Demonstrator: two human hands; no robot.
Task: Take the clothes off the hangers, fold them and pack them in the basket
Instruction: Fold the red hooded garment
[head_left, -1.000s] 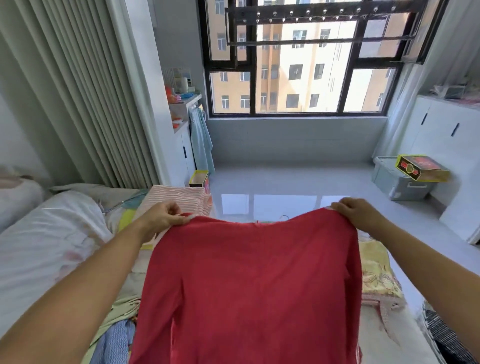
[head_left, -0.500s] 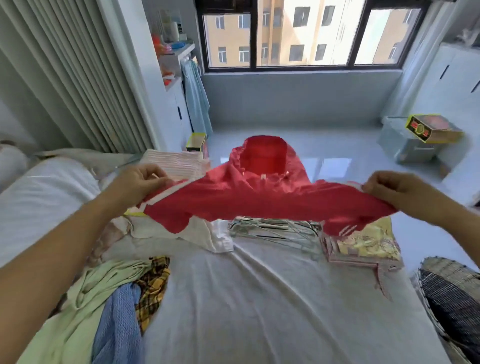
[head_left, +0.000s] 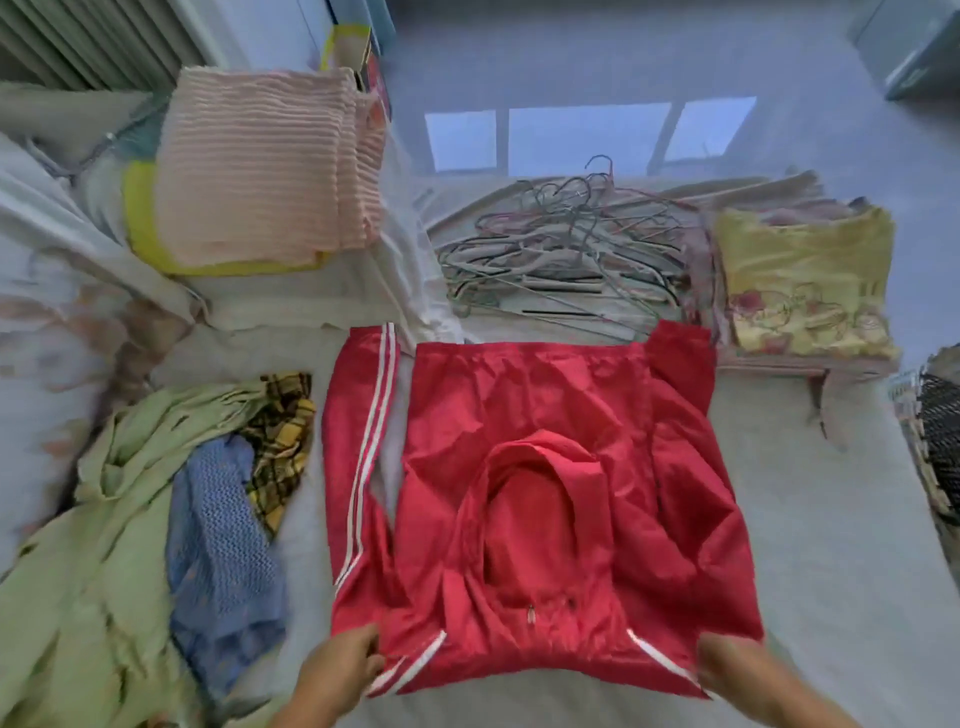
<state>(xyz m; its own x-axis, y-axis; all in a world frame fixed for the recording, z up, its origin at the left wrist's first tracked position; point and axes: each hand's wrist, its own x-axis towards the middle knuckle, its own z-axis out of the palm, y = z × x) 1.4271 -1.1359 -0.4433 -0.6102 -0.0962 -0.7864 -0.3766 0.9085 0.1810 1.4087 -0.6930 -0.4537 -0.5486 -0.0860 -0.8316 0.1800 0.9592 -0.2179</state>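
Note:
A red hooded jacket (head_left: 524, 415) with white sleeve stripes lies spread flat on the bed, hood lying on its middle, hem toward the far side. My left hand (head_left: 343, 670) pinches its near left shoulder edge. My right hand (head_left: 737, 670) grips the near right shoulder edge. A pile of empty wire hangers (head_left: 561, 244) lies beyond the jacket. At the right edge shows part of a dark woven basket (head_left: 937, 431).
Unfolded clothes, a green garment (head_left: 104, 519), a blue knit (head_left: 218, 530) and a yellow plaid piece (head_left: 283, 415), lie heaped at the left. A folded pink striped stack (head_left: 260, 171) sits far left, a folded yellow stack (head_left: 800, 280) far right. The bed sheet (head_left: 831, 519) shows around the jacket.
The jacket went from held up in the air to flipped over and laid flat on the bed. Both hands came down and back toward me, and my view tipped downward.

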